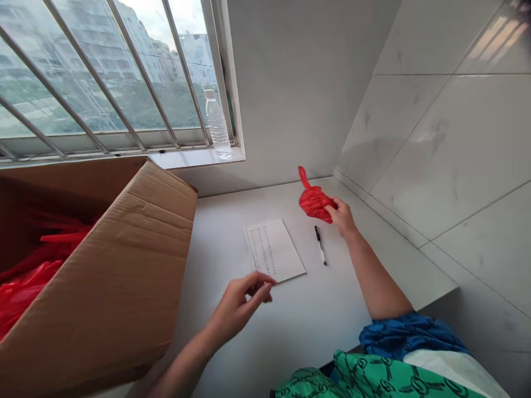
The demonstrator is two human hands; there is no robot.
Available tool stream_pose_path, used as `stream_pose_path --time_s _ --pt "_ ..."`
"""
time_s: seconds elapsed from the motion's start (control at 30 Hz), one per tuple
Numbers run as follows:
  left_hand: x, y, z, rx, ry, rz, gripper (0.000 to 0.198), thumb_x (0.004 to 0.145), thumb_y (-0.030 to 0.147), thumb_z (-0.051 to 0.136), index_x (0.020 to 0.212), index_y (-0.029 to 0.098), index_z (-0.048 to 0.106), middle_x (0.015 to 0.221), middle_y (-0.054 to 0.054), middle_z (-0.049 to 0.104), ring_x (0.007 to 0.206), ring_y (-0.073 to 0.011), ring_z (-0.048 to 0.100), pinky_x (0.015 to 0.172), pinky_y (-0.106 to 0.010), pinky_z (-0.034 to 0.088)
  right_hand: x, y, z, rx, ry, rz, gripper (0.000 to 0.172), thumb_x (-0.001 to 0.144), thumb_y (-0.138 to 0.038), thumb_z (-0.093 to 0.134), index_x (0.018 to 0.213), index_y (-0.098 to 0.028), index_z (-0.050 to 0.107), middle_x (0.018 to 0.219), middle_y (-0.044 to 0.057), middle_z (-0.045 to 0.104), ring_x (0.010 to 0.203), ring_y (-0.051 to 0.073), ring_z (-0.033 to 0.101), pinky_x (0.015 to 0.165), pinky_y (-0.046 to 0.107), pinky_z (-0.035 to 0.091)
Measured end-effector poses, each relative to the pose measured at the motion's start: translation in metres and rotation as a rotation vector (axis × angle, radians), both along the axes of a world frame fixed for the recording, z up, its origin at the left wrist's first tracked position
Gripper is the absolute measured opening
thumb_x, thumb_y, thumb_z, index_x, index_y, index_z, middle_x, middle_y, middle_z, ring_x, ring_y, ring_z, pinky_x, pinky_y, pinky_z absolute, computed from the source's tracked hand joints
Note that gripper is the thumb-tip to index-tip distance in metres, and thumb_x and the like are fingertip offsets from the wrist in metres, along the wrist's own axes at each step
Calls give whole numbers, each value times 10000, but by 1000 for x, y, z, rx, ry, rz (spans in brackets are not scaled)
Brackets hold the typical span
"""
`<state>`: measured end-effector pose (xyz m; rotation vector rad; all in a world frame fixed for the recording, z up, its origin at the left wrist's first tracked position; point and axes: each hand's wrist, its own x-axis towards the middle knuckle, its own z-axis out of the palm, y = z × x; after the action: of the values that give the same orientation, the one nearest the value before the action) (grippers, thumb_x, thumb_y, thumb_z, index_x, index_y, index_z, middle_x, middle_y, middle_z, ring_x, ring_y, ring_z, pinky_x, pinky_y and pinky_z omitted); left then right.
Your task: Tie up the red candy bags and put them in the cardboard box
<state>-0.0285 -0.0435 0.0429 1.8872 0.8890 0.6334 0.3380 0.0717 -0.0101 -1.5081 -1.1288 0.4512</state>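
Note:
My right hand (343, 218) grips a red plastic bag (313, 202) between thumb and fingers, near the back right of the white table. The bag is crumpled into a bundle, and one loop handle sticks up from it. My left hand (244, 298) hovers at the near edge of a white booklet (284, 249) with rows of print. Its fingers are loosely bent and apart from the thumb, with nothing seen in them. A black-capped pen (320, 246) lies between the booklet and my right forearm.
At the left stands an open cardboard box (136, 265) holding several red plastic bags (37, 282). A clear water bottle (218, 126) stands on the sill of a barred window. Walls bound the white table (219, 221) at the back and right.

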Motion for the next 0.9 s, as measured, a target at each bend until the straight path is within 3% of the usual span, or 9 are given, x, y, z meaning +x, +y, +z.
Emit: stream_pose_path --time_s 0.1,0.17,0.3,0.37,0.5,0.7,0.8,0.9 --pt "17 25 -20 -160 -71 71 351 944 459 529 1057 168 687 793 -54 721 729 -160 656 667 -249 495 -52 -7 3 -1 86 237 404 826 -311 559 1206 -197 627 1084 65 724 971 210 695 841 348 578" --pt "22 40 -34 -208 -97 134 397 911 483 552 1087 152 685 807 -65 719 740 -172 654 682 -267 504 -77 -17 3 -28 135 446 412 820 -280 587 1226 -224 639 1168 64 696 1062 210 674 917 357 559" --pt "15 57 -57 -199 -69 246 415 849 508 603 1028 147 701 838 -76 726 744 -198 654 639 -278 494 -93 -39 4 -202 123 775 479 804 -309 718 1276 -286 640 1350 74 586 1241 233 577 1036 389 492" --pt "10 61 -64 -180 -45 273 404 842 524 601 958 151 703 837 -75 726 726 -201 649 612 -277 482 -93 -43 4 -238 124 753 494 832 -391 723 1304 -286 622 1347 89 590 1224 243 584 1007 401 508" --pt "8 69 -68 -136 -17 312 417 861 563 563 907 161 666 840 -60 718 666 -188 648 583 -275 470 -102 -41 1 -186 38 534 378 927 -504 580 1168 -241 703 1226 85 672 1043 232 652 921 385 522" --pt "13 84 -69 -61 30 395 417 883 584 551 1027 195 598 750 -15 705 655 -179 649 610 -267 462 -126 -52 4 -273 -223 663 388 863 -499 679 1155 -244 696 850 13 719 720 189 629 680 315 491" --pt "12 84 -72 -46 34 383 405 878 560 569 1066 203 606 808 -22 725 701 -182 661 630 -267 471 -138 -56 0 -214 -194 685 410 809 -460 749 1130 -217 669 932 27 720 748 181 627 683 304 485" --pt "11 83 -73 -24 -12 377 344 863 525 595 956 198 643 841 -27 719 747 -180 655 664 -265 490 -147 -53 -11 -145 -38 715 311 849 -417 708 1065 -196 670 963 41 721 794 183 643 719 307 498"
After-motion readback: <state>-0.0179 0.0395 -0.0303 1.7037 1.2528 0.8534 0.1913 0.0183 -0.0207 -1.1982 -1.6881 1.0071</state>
